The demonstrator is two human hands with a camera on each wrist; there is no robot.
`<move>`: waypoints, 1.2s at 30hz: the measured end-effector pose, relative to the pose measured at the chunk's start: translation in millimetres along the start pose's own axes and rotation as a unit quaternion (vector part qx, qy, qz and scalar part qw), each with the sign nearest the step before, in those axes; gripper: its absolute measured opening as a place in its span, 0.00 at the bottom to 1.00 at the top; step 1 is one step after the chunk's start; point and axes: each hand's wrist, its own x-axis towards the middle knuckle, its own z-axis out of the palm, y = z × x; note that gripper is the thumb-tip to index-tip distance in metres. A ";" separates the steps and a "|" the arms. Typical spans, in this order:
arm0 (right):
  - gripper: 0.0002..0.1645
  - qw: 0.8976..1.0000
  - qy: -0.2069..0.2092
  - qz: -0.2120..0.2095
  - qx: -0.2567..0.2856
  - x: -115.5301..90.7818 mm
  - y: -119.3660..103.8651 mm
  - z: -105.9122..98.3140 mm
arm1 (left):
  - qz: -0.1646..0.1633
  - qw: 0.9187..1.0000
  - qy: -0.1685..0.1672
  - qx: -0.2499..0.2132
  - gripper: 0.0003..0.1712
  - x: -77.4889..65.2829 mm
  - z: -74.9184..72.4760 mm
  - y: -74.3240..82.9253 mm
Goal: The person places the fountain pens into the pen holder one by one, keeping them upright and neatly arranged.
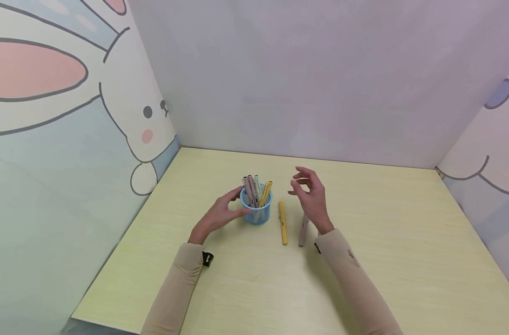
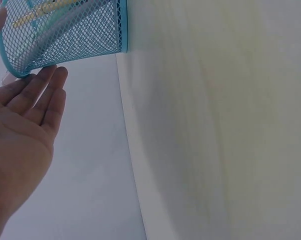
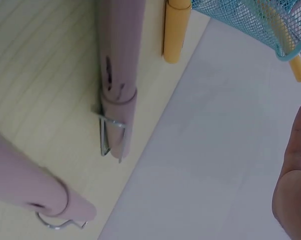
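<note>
A light-blue mesh pen holder (image 1: 256, 217) stands upright on the table with several mauve, green and yellow pens in it. My left hand (image 1: 220, 215) holds it from the left, thumb at the near side and fingers round the far side; in the left wrist view the fingertips meet the mesh near the rim. To the right of the holder, my right hand (image 1: 315, 199) hovers with bent fingers and nothing between them. A yellow pen (image 1: 283, 224) and a mauve pen (image 1: 303, 232) lie below it. The right wrist view shows a second mauve pen (image 3: 35, 182), mostly hidden by the arm in the head view.
The pale yellow wooden table (image 1: 405, 242) extends to both sides of the arms. A plain light wall (image 1: 304, 83) stands behind it, and cartoon-printed panels (image 1: 62, 195) flank it left and right.
</note>
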 end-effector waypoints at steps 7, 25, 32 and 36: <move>0.25 1.000 0.024 -0.003 0.001 -1.8 5.1 -16.4 | 0.001 1.000 0.000 0.004 0.48 0.5 -0.6 -3.4; 0.23 0.999 0.038 0.030 -0.022 -9.5 -14.7 -37.2 | 0.006 1.000 0.005 0.006 0.46 0.8 0.5 -4.6; 0.24 0.997 0.048 0.043 -0.040 -13.5 -1.8 -54.2 | 0.007 1.000 0.005 0.003 0.47 1.2 0.4 -3.4; 0.23 0.996 0.051 0.050 -0.056 -16.6 8.0 -65.8 | 0.011 1.000 0.004 0.003 0.46 0.9 0.2 -3.8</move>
